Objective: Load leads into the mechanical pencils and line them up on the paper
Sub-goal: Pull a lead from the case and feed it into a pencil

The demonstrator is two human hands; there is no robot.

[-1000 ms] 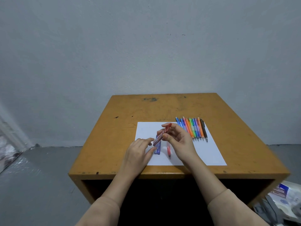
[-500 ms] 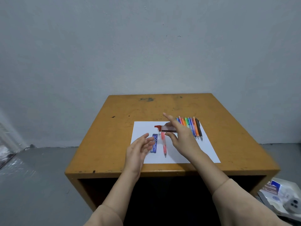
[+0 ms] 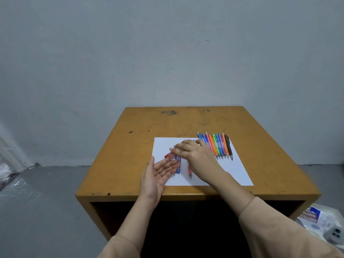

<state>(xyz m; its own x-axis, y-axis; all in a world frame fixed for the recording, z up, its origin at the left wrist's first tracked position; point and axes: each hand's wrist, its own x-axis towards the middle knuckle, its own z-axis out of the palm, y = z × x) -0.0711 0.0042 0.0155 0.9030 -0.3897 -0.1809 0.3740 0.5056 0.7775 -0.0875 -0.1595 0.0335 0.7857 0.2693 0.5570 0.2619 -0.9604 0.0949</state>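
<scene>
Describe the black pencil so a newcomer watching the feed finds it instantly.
On the yellow-brown table lies a white sheet of paper, and a tight row of pencils rests across its far right corner. The black pencil is the last one at the row's right end, the only dark barrel beside bright orange, blue and green ones.

We face a plain grey wall (image 3: 167,53), matt, flecked with a few small dark marks. Before it stands a yellow-brown wooden bench (image 3: 167,123); its top is scuffed, with a dark smudge (image 3: 168,112) near the far edge and some black specks. Under its front edge the bench is open and dark inside. The floor (image 3: 46,202) is dull grey. At far left we see crumpled plastic (image 3: 7,170) on the floor. At lower right lies a white tray (image 3: 303,219) with small boxes (image 3: 312,214). The light is soft and even.
</scene>
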